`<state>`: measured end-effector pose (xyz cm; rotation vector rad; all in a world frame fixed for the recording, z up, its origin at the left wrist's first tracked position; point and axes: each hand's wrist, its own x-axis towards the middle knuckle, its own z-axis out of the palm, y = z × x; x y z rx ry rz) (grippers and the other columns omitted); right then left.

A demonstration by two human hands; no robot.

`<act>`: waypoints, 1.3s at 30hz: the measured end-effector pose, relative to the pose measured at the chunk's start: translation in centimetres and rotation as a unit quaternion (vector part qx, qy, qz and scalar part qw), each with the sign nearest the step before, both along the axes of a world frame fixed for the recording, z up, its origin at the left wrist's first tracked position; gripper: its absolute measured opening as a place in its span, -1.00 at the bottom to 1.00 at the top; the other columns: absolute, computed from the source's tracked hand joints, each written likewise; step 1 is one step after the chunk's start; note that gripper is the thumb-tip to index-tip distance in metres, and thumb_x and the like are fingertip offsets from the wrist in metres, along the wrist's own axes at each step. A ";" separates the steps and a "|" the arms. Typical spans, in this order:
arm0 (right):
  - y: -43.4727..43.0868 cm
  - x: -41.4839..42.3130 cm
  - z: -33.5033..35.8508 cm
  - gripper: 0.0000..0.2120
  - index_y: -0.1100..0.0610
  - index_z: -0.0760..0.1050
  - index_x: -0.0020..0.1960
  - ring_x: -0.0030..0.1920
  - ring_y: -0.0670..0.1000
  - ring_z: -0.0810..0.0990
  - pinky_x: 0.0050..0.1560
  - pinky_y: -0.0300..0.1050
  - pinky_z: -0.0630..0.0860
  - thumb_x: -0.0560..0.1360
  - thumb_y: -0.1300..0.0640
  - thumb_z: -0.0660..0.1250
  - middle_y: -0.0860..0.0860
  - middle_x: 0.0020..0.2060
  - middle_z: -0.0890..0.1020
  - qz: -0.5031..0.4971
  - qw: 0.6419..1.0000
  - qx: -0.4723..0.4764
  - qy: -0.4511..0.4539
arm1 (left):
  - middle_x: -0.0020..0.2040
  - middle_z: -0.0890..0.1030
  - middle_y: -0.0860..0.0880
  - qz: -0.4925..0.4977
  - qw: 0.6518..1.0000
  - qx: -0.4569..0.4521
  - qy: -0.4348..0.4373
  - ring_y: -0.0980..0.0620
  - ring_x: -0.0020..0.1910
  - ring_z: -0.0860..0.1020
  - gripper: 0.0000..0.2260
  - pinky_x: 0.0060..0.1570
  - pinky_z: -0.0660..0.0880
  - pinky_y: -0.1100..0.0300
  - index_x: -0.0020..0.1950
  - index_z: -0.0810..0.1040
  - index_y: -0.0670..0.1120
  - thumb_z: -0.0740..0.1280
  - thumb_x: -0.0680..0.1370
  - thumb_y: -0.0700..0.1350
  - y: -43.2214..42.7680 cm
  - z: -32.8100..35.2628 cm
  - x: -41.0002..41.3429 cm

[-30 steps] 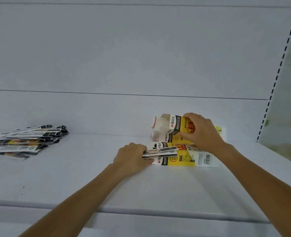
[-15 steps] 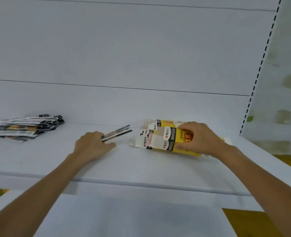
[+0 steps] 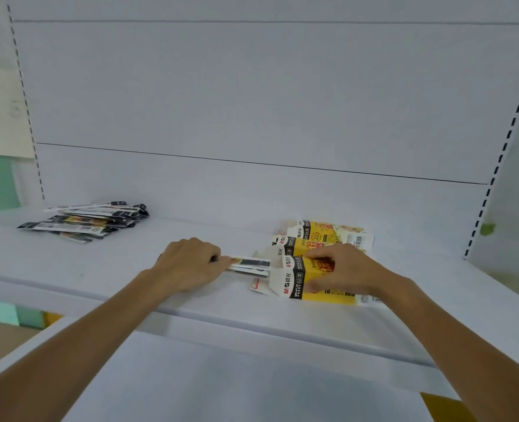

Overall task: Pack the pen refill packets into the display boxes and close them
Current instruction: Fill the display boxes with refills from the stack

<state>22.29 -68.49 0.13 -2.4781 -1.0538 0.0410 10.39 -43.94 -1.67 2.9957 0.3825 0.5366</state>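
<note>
My left hand (image 3: 188, 263) grips a thin bundle of pen refill packets (image 3: 249, 265) whose far end sits inside the open left end of a yellow, white and black display box (image 3: 297, 281). My right hand (image 3: 343, 271) holds that box from above, lying on its side on the white shelf (image 3: 130, 278). Two more boxes of the same print lie behind it: one (image 3: 294, 243) partly hidden by the held box and my right hand, one (image 3: 325, 229) at the back. A loose pile of refill packets (image 3: 84, 220) lies at the shelf's far left.
The shelf's back panel (image 3: 252, 102) rises behind everything. Slotted uprights stand at the left (image 3: 23, 95) and right (image 3: 495, 166). A lower white shelf (image 3: 221, 382) juts out below the front edge.
My left hand has carried the packets to the right, from apart from the box into its open end. The view has swung left and the box sits closer to the shelf's front.
</note>
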 end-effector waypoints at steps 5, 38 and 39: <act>0.1 -0.1 -0.1 -0.40 -0.06 0.42 0.32 0.04 -0.08 0.43 -0.02 -0.22 0.36 0.32 -0.06 0.49 -0.11 0.04 0.44 -0.001 1.000 -0.005 -0.009 | -0.31 0.46 0.00 -0.044 0.998 0.035 0.013 -0.07 -0.27 0.42 -0.62 -0.24 0.31 0.12 -0.23 0.34 -0.07 0.07 0.56 0.21 -1.4 0.7 0.8; 0.3 0.0 -0.8 -0.40 -0.06 0.43 0.32 0.06 -0.11 0.41 0.01 -0.21 0.37 0.34 -0.25 0.39 -0.12 0.22 0.49 -0.025 0.999 0.003 -0.045 | -0.14 0.60 0.04 0.021 0.935 -0.345 -0.083 0.04 -0.11 0.54 -0.73 -0.17 0.38 0.16 -0.04 0.51 0.02 0.27 0.39 0.15 -1.8 -1.9 1.0; 0.3 0.0 -0.8 -0.40 -0.06 0.43 0.32 0.06 -0.11 0.41 0.02 -0.21 0.38 0.34 -0.26 0.39 -0.12 0.22 0.49 -0.027 0.999 0.002 -0.047 | -0.16 0.61 0.03 0.003 0.929 -0.360 -0.086 0.07 -0.14 0.53 -0.75 -0.20 0.38 0.20 -0.03 0.52 0.01 0.30 0.39 0.11 -1.8 -1.8 1.0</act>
